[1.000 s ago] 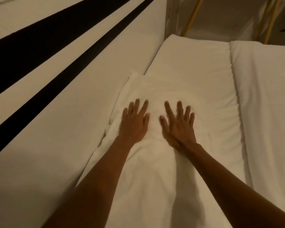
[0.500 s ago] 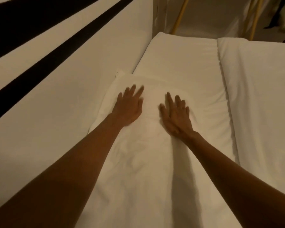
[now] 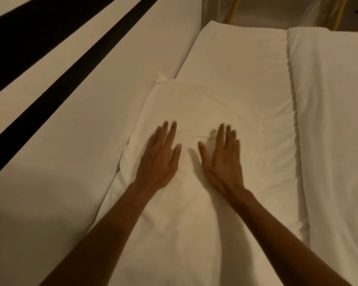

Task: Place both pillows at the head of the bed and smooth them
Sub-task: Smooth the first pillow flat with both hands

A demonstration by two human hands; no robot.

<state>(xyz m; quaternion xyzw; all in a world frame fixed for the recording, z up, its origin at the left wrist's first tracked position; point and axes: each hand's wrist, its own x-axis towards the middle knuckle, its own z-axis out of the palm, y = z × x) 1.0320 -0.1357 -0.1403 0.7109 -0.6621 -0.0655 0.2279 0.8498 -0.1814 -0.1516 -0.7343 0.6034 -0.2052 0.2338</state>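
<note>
A white pillow (image 3: 196, 104) lies lengthwise on the white bed sheet (image 3: 240, 58), tight against the headboard on its left. My left hand (image 3: 160, 159) rests flat, palm down, on the pillow's left half, fingers stretched out. My right hand (image 3: 223, 159) lies flat beside it on the right half, a narrow gap between the two thumbs. Neither hand grips any fabric. Both hands are slightly blurred. I see only this one pillow as a distinct shape; its near end runs out of the frame under my forearms.
A cream headboard (image 3: 87, 112) with two black stripes runs along the left. A folded white duvet (image 3: 335, 120) covers the right side of the bed. Beyond the mattress's far end stand thin yellow poles (image 3: 233, 9) on a pale floor.
Both hands have slid back along the pillow toward me, staying flat and side by side. The far part of the pillow now lies uncovered.
</note>
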